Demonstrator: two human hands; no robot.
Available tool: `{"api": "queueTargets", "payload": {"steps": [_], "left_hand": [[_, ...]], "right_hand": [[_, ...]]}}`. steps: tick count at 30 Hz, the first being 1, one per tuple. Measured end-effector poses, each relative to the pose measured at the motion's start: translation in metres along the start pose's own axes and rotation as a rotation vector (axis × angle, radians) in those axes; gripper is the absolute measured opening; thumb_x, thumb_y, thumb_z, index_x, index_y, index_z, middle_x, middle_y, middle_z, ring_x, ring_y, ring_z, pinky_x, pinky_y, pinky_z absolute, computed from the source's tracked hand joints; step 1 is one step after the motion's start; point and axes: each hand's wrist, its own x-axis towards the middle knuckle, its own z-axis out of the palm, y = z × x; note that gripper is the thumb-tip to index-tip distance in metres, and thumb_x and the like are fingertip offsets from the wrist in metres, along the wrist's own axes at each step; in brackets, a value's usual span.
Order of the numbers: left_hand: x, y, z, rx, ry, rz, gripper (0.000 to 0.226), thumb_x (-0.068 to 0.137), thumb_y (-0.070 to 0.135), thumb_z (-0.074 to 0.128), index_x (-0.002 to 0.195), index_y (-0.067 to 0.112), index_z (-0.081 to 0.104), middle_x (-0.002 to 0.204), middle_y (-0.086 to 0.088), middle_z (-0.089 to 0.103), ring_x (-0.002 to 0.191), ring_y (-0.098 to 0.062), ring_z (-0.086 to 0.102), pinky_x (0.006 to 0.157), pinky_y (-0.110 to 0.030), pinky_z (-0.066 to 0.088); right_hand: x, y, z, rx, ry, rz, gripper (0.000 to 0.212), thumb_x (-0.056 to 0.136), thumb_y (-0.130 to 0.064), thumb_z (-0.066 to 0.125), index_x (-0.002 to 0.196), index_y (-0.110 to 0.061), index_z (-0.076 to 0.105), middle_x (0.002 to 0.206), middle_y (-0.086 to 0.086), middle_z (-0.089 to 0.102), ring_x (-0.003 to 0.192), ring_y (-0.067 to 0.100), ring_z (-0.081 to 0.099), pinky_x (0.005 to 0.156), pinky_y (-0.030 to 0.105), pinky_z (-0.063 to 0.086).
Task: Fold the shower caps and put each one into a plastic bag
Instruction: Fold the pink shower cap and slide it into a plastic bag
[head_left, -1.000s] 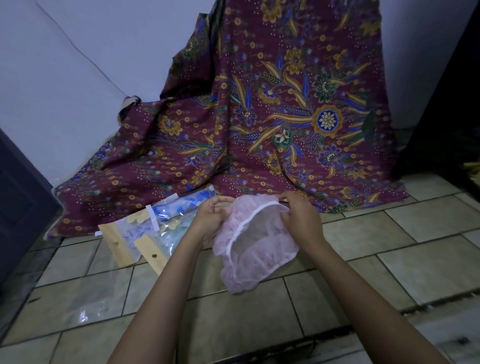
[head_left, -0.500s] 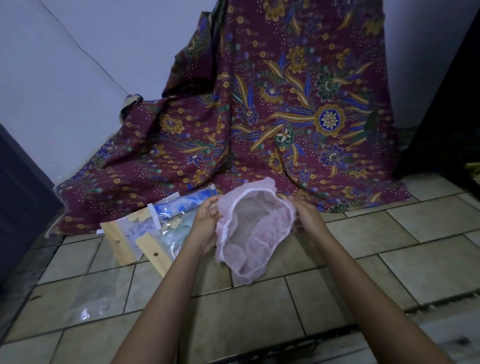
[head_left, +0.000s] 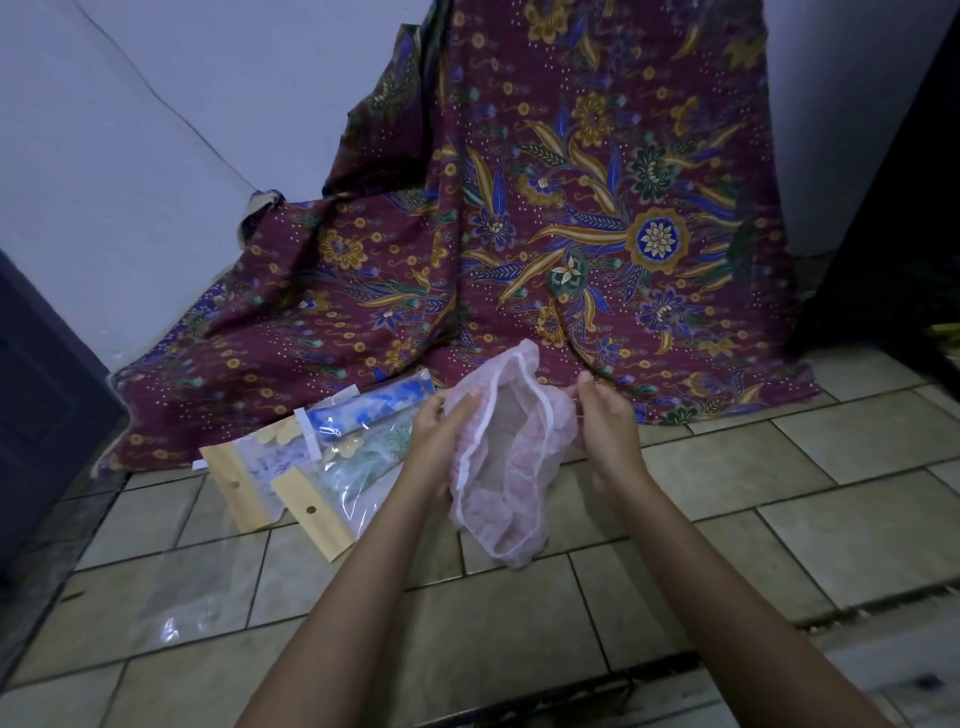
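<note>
A pink shower cap (head_left: 506, 457) with a white elastic rim hangs open above the tiled floor, its mouth facing me. My left hand (head_left: 434, 434) grips its left edge, fingers curled into the fabric. My right hand (head_left: 605, 423) pinches the rim on the right side. To the left on the floor lie packed plastic bags (head_left: 332, 457) with tan header cards, holding blue and green folded caps. An empty clear plastic bag (head_left: 176, 597) lies flat nearer to me at the left.
A maroon batik cloth (head_left: 545, 234) hangs down the wall and spreads onto the floor behind the cap. A dark door (head_left: 36, 415) stands at the left, a dark object at the right edge. Beige tiles (head_left: 831, 493) cover the floor.
The cap has turned from hanging sideways to standing more upright with its mouth opened toward me. Both hands have shifted along its rim, and the right hand has moved slightly away from the left.
</note>
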Motion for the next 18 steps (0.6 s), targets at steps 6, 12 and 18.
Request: {"api": "queueTargets", "payload": {"steps": [6,12,18], "left_hand": [[0.000,0.001,0.000,-0.089,0.000,0.066,0.012,0.087,0.012,0.063,0.097,0.012,0.057,0.098,-0.012,0.066,0.091,-0.030,0.062,0.093,-0.056,0.046],[0.004,-0.002,-0.014,0.005,0.032,0.076,0.007,0.090,0.007,0.057,0.086,0.012,0.060,0.083,-0.010,0.066,0.074,-0.024,0.061,0.085,-0.049,0.049],[0.010,-0.003,-0.031,0.195,0.029,0.053,0.027,0.096,0.013,0.049,0.070,0.010,0.054,0.054,0.002,0.061,0.045,-0.010,0.055,0.058,-0.029,0.045]], "right_hand": [[-0.003,0.003,-0.004,0.028,-0.115,0.023,0.018,0.087,-0.016,0.061,0.104,-0.008,0.061,0.093,0.005,0.065,0.079,0.015,0.062,0.066,0.025,0.054],[0.007,-0.003,-0.012,-0.117,0.099,-0.015,0.010,0.081,-0.003,0.066,0.090,-0.003,0.064,0.076,0.004,0.061,0.073,0.021,0.058,0.069,0.035,0.053],[0.014,-0.006,-0.023,-0.165,0.252,-0.205,0.009,0.087,-0.008,0.061,0.082,-0.005,0.054,0.070,-0.003,0.050,0.063,0.009,0.046,0.046,0.003,0.038]]}}
